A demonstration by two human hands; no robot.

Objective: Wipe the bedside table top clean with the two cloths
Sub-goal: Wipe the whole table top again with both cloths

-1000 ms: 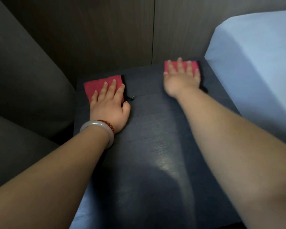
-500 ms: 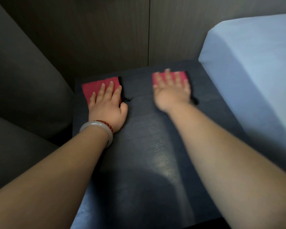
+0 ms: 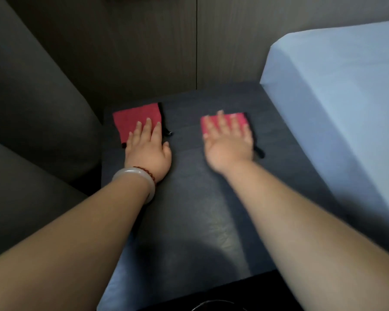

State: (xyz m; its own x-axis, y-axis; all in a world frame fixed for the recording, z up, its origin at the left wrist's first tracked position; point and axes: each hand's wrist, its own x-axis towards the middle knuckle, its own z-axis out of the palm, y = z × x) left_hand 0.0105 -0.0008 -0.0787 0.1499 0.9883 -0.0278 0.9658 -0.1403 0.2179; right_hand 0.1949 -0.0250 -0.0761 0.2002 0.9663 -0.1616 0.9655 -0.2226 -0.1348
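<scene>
The dark bedside table top (image 3: 189, 221) fills the middle of the view. A red cloth (image 3: 133, 118) lies flat at its far left, and my left hand (image 3: 147, 151) presses on the cloth's near edge with fingers spread; a pale bangle and a red bead string circle that wrist. A second red cloth (image 3: 236, 118) lies right of centre, mostly hidden under my right hand (image 3: 228, 144), which lies flat on it and looks blurred. Each cloth has a black edge or cord at its side.
A bed with a pale blue sheet (image 3: 335, 108) borders the table on the right. A dark grey sofa arm (image 3: 32, 108) stands close on the left. Wood-panelled wall (image 3: 166, 46) runs behind the table. The table's near edge (image 3: 189, 295) is at the bottom.
My right hand has slid its cloth from the far right corner towards me and leftward. My left hand and its cloth have stayed at the far left.
</scene>
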